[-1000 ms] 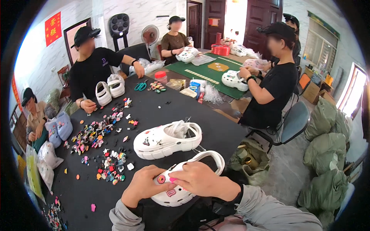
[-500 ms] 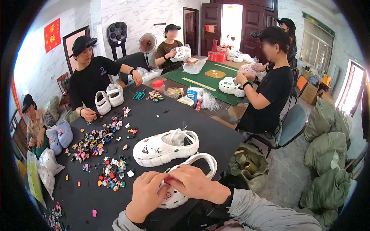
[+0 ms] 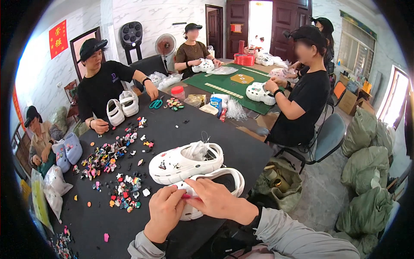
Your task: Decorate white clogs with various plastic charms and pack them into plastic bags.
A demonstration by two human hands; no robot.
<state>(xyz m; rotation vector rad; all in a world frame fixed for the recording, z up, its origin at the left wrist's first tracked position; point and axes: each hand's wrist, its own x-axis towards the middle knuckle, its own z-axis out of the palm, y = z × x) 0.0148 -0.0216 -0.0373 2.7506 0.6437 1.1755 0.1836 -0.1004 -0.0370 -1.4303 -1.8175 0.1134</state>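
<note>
A white clog (image 3: 189,212) lies in front of me at the near table edge, its heel strap (image 3: 237,176) toward the right. My left hand (image 3: 164,212) is closed on the clog's toe end. From the other side my right hand (image 3: 217,199) reaches over the upper, fingers closed in a pinch. A small pinkish-red piece (image 3: 186,196), seemingly a shoe charm, shows between the fingertips; its shape is mostly covered. Just beyond stands a second white clog (image 3: 183,166) with several charms on its toe and clear plastic inside.
Loose shoe charms (image 3: 105,159) are heaped on the black tabletop (image 3: 172,134) to my left. Co-workers sit around, one with white clogs (image 3: 122,108) nearby. Blue clogs (image 3: 68,153), teal scissors (image 3: 156,103) and a red-lidded jar (image 3: 177,92) stand farther off. Green sacks (image 3: 364,172) line the right.
Both my hands have shifted slightly up and keep their pinch at the clog. The clog sits a little differently under them. Across the green table, a co-worker has lowered a white clog.
</note>
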